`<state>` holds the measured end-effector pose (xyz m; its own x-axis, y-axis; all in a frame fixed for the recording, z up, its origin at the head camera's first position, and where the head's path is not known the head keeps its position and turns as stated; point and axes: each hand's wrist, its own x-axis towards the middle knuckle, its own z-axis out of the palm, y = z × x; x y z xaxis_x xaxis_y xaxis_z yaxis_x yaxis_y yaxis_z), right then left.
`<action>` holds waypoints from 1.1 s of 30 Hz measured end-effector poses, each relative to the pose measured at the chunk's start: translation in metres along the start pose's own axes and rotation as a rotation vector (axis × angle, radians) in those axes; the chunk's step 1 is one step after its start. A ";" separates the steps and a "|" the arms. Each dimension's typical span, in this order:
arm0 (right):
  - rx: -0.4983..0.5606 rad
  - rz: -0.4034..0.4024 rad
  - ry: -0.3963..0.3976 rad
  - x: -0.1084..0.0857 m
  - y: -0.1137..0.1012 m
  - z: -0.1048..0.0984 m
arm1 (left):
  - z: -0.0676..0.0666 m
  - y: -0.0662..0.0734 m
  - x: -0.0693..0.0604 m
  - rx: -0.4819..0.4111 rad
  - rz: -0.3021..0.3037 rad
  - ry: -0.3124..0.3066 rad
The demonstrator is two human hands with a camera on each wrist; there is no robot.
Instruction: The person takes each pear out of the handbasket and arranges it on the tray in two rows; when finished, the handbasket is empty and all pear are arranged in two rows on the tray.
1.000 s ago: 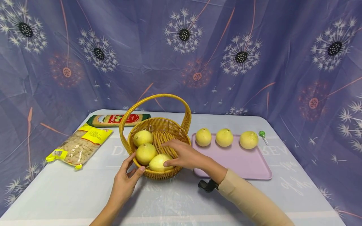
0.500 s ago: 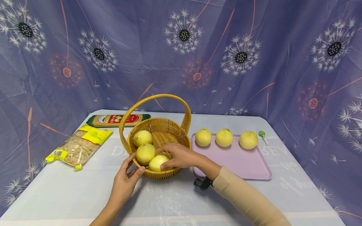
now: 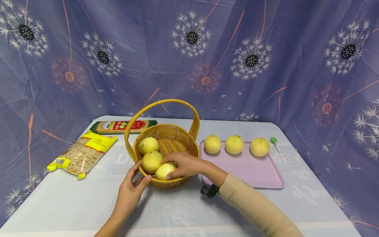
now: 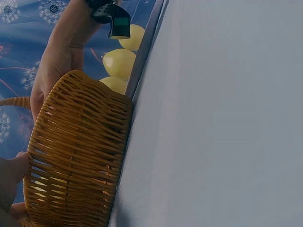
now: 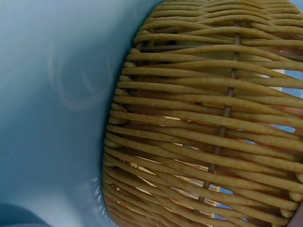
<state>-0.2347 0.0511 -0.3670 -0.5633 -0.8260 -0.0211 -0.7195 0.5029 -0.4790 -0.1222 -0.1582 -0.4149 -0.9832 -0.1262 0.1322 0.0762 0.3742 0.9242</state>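
Note:
A yellow wicker basket (image 3: 170, 185) with a tall hoop handle stands on the table, with three pale yellow pomelos inside. My left hand (image 3: 131, 188) holds its near left rim, thumb in front; in the left wrist view the thumb (image 4: 20, 163) presses the woven edge. Reaching over the right rim, my right hand (image 3: 186, 165) grips the nearest pomelo (image 3: 164, 171), thumb on its near side and fingers behind. Against that fruit sits the middle pomelo (image 3: 152, 162), and the third pomelo (image 3: 149, 145) lies behind. Basket weave fills the right wrist view, hiding the right fingers.
Right of the basket lies a pink tray (image 3: 245, 169) with three more pomelos (image 3: 234, 144) along its far edge. A green lollipop (image 3: 274, 142) is beyond its right corner. At left lie a yellow-ended clear bag (image 3: 84, 153) and a long green-and-red package (image 3: 124, 126).
My right hand has moved left and closed round the nearest pomelo, which has shifted slightly left against the middle one. The left hand stays at the basket rim.

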 end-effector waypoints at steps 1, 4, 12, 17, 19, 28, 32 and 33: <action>-0.004 0.000 -0.004 0.000 0.000 0.000 | 0.000 0.000 0.000 0.001 -0.001 0.000; -0.011 0.000 -0.015 0.000 -0.001 0.000 | 0.000 0.000 0.000 0.001 -0.007 -0.002; -0.007 -0.009 -0.046 0.002 -0.002 0.001 | 0.000 0.001 0.001 0.002 -0.016 0.002; -0.010 -0.013 -0.033 0.001 -0.001 0.001 | 0.001 0.001 0.001 0.003 -0.012 0.004; -0.007 -0.009 -0.015 0.000 0.000 0.001 | 0.001 0.001 0.001 0.003 -0.012 0.003; 0.020 0.009 0.053 -0.004 0.006 -0.002 | 0.000 0.001 0.000 0.005 -0.001 0.006; 0.030 0.028 0.062 -0.005 0.006 -0.004 | 0.000 0.001 0.000 0.000 0.000 0.003; 0.034 0.033 0.068 -0.005 0.006 -0.004 | 0.000 0.001 0.000 0.000 -0.001 0.003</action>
<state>-0.2375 0.0596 -0.3662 -0.6134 -0.7894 0.0224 -0.6867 0.5192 -0.5088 -0.1221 -0.1579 -0.4143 -0.9828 -0.1291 0.1322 0.0753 0.3738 0.9244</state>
